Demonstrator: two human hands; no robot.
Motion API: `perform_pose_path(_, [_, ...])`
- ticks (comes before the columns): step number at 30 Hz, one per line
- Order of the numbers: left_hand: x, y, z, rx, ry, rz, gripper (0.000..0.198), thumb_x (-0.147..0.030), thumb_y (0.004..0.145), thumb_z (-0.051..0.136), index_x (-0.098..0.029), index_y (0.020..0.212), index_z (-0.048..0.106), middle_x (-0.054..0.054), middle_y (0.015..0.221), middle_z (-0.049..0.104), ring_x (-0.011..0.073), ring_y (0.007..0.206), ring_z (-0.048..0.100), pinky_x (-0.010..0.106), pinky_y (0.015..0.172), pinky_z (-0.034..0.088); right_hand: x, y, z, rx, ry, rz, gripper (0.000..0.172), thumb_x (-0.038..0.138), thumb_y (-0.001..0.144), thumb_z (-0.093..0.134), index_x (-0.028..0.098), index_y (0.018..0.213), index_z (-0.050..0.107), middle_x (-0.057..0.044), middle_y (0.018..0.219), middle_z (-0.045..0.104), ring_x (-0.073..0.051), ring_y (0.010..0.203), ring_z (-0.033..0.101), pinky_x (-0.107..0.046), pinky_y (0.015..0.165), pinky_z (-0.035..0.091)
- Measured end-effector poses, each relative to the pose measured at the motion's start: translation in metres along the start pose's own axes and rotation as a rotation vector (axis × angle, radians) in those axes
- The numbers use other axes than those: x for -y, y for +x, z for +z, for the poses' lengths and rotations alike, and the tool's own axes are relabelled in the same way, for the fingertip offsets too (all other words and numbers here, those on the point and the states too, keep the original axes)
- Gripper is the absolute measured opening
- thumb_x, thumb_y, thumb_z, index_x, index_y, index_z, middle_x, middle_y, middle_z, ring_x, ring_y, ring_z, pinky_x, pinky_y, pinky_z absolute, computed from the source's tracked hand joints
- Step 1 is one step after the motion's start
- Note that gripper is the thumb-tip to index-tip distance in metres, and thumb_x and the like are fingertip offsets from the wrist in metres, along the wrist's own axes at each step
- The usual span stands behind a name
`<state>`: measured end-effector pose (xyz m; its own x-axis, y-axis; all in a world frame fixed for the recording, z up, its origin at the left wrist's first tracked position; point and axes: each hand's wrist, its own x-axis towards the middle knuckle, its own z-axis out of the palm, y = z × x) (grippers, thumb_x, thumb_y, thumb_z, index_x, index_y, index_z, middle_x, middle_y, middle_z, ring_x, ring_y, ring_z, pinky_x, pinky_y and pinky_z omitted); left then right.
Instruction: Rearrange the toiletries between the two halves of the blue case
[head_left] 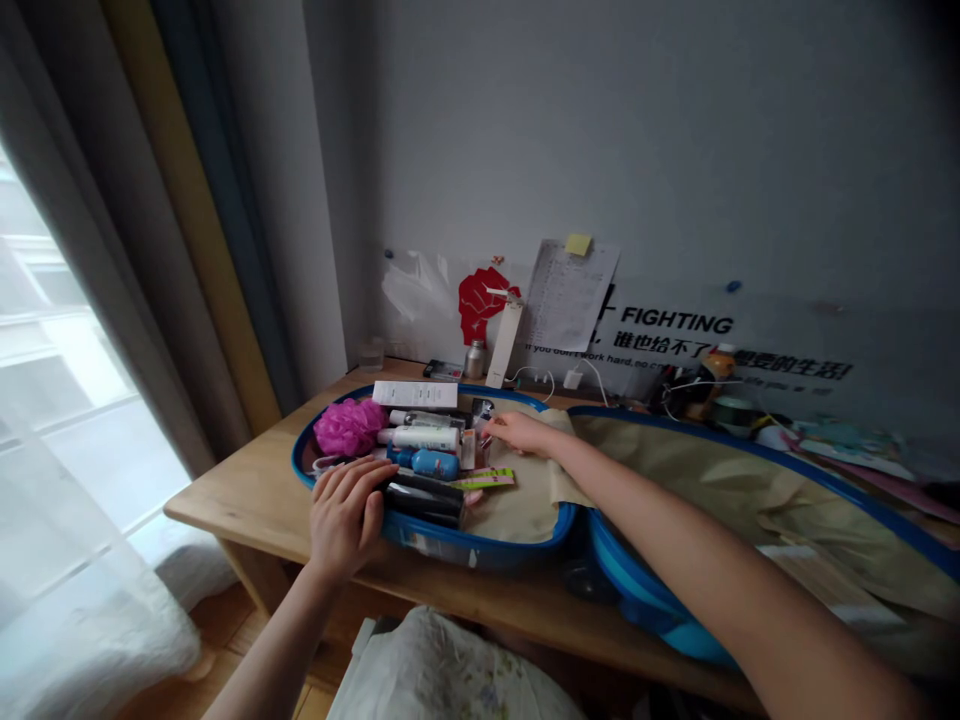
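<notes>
Table (251,480), by window. On it: open case, right half (660,455) with beige lining, left half (525,545) packed with toiletries mostly toward its left side, lining bare at right. In the left half, big to small: black item (426,500) along near edge, pink pouf (349,428) at left end, white box (415,394) at far edge, white tube (424,438) mid, blue bottle (435,464) just nearer, green packet (491,480) right of bottle, small clear item (484,440) at right fingertips.

Risks, my guess: tube or bottle could roll if a neighbour gets pulled, since both look loose; box could slip off the far rim if nudged; right forearm, crossing the right half, could drag the loose lining.

Left hand (345,510): over near-left rim, fingers nearly straight, slightly spread, tips by black item's left end; no grip visible, contact unclear. Right hand (520,432): fingers mostly closed, tips at small clear item; can't tell if pinching or only touching.
</notes>
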<state>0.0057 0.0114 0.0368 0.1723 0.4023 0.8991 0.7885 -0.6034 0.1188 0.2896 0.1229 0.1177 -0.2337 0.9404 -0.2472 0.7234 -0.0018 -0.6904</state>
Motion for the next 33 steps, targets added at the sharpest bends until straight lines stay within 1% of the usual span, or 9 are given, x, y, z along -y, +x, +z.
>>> perform_pose_path(3, [-0.0005, 0.0002, 0.0, -0.006, 0.003, 0.001, 0.032, -0.021, 0.098, 0.039, -0.022, 0.112, 0.068, 0.006, 0.109, 0.075, 0.0225, 0.107, 0.066, 0.038, 0.095, 0.04, -0.0003, 0.0009, 0.0007, 0.011, -0.102, 0.03, 0.034, 0.048, 0.098, 0.052, 0.014, 0.099, 0.061, 0.005, 0.07, 0.054, -0.003, 0.048, 0.041, -0.017, 0.044, 0.037])
perform_pose_path(6, [-0.0009, 0.0001, 0.0002, -0.007, 0.001, -0.013, 0.032, -0.022, 0.098, 0.04, -0.023, 0.111, 0.068, 0.005, 0.108, 0.075, 0.0224, 0.106, 0.066, 0.038, 0.095, 0.04, 0.0007, 0.0002, 0.001, 0.025, -0.199, 0.03, 0.032, 0.045, 0.097, 0.055, 0.014, 0.102, 0.06, 0.004, 0.076, 0.057, -0.005, 0.054, 0.048, -0.018, 0.049, 0.042])
perform_pose_path(10, [-0.0015, 0.0006, 0.0, -0.002, -0.006, -0.022, 0.032, -0.023, 0.097, 0.04, -0.023, 0.11, 0.069, 0.005, 0.108, 0.075, 0.0224, 0.107, 0.067, 0.038, 0.095, 0.041, 0.0029, -0.0024, 0.002, 0.035, -0.292, -0.001, 0.03, 0.042, 0.096, 0.058, 0.014, 0.104, 0.062, 0.0, 0.088, 0.063, -0.009, 0.069, 0.058, -0.024, 0.061, 0.052])
perform_pose_path(12, [-0.0016, 0.001, 0.0, -0.007, -0.005, -0.017, 0.032, -0.023, 0.097, 0.04, -0.023, 0.11, 0.069, 0.005, 0.108, 0.076, 0.0224, 0.106, 0.067, 0.038, 0.095, 0.041, 0.0035, -0.0034, 0.0027, 0.041, -0.321, -0.01, 0.03, 0.042, 0.095, 0.058, 0.014, 0.106, 0.063, -0.002, 0.094, 0.064, -0.011, 0.076, 0.061, -0.027, 0.066, 0.054])
perform_pose_path(14, [-0.0014, 0.001, 0.0003, -0.012, 0.0, -0.016, 0.032, -0.023, 0.097, 0.039, -0.023, 0.11, 0.069, 0.005, 0.107, 0.076, 0.0223, 0.105, 0.067, 0.038, 0.095, 0.041, 0.0039, -0.0038, 0.0033, 0.051, -0.339, -0.009, 0.031, 0.042, 0.096, 0.058, 0.014, 0.107, 0.062, -0.002, 0.096, 0.065, -0.011, 0.077, 0.062, -0.028, 0.068, 0.055])
perform_pose_path(20, [0.0004, -0.0016, 0.0016, -0.004, -0.002, -0.015, 0.031, -0.022, 0.097, 0.04, -0.023, 0.111, 0.068, 0.005, 0.109, 0.075, 0.0224, 0.106, 0.067, 0.039, 0.095, 0.041, 0.0052, -0.0027, 0.0046, 0.082, -0.337, 0.023, 0.032, 0.043, 0.097, 0.055, 0.015, 0.109, 0.061, -0.001, 0.09, 0.064, -0.009, 0.069, 0.059, -0.024, 0.061, 0.053])
perform_pose_path(27, [-0.0004, -0.0001, 0.0004, -0.008, -0.005, -0.001, 0.031, -0.02, 0.097, 0.041, -0.023, 0.112, 0.067, 0.004, 0.108, 0.075, 0.0222, 0.106, 0.066, 0.038, 0.095, 0.041, 0.0056, -0.0026, 0.0055, 0.092, -0.27, 0.051, 0.033, 0.042, 0.098, 0.054, 0.015, 0.116, 0.06, -0.002, 0.094, 0.065, -0.009, 0.071, 0.06, -0.025, 0.062, 0.054])
perform_pose_path(33, [-0.0016, 0.0009, -0.0001, -0.013, -0.001, -0.01, 0.031, -0.022, 0.097, 0.04, -0.023, 0.11, 0.068, 0.005, 0.108, 0.075, 0.0221, 0.106, 0.066, 0.038, 0.096, 0.04, 0.0048, -0.0026, 0.006, 0.086, -0.19, 0.041, 0.033, 0.042, 0.099, 0.053, 0.015, 0.117, 0.058, 0.0, 0.088, 0.063, -0.006, 0.061, 0.055, -0.02, 0.053, 0.049])
